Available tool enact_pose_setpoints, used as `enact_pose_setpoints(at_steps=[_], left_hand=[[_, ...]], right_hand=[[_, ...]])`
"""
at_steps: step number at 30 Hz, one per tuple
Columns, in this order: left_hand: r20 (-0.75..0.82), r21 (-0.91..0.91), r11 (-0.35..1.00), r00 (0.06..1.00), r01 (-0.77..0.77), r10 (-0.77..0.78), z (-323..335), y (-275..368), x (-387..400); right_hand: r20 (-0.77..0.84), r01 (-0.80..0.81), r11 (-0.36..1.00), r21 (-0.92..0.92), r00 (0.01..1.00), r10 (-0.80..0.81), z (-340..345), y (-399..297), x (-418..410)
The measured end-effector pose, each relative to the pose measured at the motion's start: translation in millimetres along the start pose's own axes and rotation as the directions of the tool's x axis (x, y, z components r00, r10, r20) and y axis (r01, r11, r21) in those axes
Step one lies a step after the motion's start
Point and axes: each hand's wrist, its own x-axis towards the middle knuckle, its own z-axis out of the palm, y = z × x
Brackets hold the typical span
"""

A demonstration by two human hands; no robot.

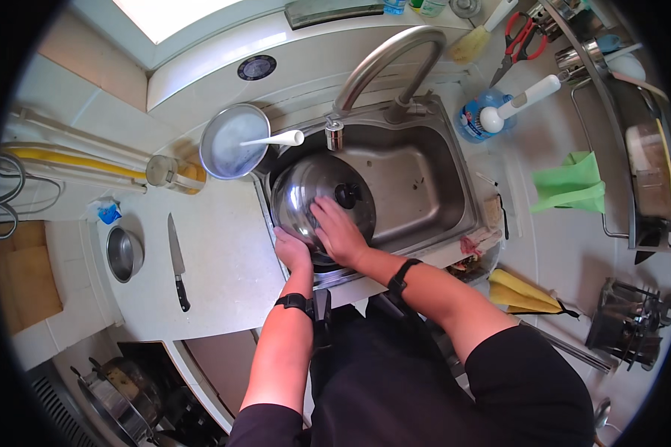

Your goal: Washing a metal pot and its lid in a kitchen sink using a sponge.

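A domed metal lid (296, 193) with a black knob (348, 195) is tilted over the left part of the stainless steel sink (397, 173). My left hand (293, 250) grips its near left rim, the thumb on the outer surface and the other fingers mostly hidden. Flat against the dome, just short of the knob, lies my right hand (338, 232) with its fingers slightly apart. Under the lid's near edge a dark rounded surface shows, too covered to identify. The curved faucet (388, 53) has its nozzle (334, 134) just beyond the lid; no stream is visible.
Left of the sink stands a pot (229, 125) of cloudy liquid with a white-handled utensil (282, 138) in it. A kitchen knife (176, 251) and a metal bowl (124, 254) are on the counter. On the right are a plastic bottle (469, 125), a white-handled brush (528, 98) and a green cloth (567, 181).
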Motion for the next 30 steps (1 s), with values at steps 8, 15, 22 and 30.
enact_pose_setpoints(at_steps=[8, 15, 22, 30], left_hand=[[-0.003, -0.047, 0.999, 1.000, 0.011, -0.011, -2.1, 10.4, -7.7], [-0.008, -0.023, 0.999, 0.999, -0.040, 0.040, -8.3, 17.5, -11.4], [-0.032, 0.015, 1.000, 0.999, -0.009, 0.009, 2.2, 16.0, -8.9], [0.015, -0.089, 0.995, 0.999, -0.040, 0.041, 6.0, -5.9, 4.7]], right_hand=[[0.102, 0.106, 0.994, -0.005, 0.989, -0.105, -8.4, 1.4, -39.2], [0.032, 0.214, 0.977, 0.004, 0.976, -0.214, 11.6, -4.0, 36.0], [-0.012, 0.103, 0.995, -0.001, 0.995, -0.103, 26.0, 14.6, 114.8], [0.325, 0.385, 0.923, 0.026, 0.870, -0.372, -7.2, -23.4, 66.6]])
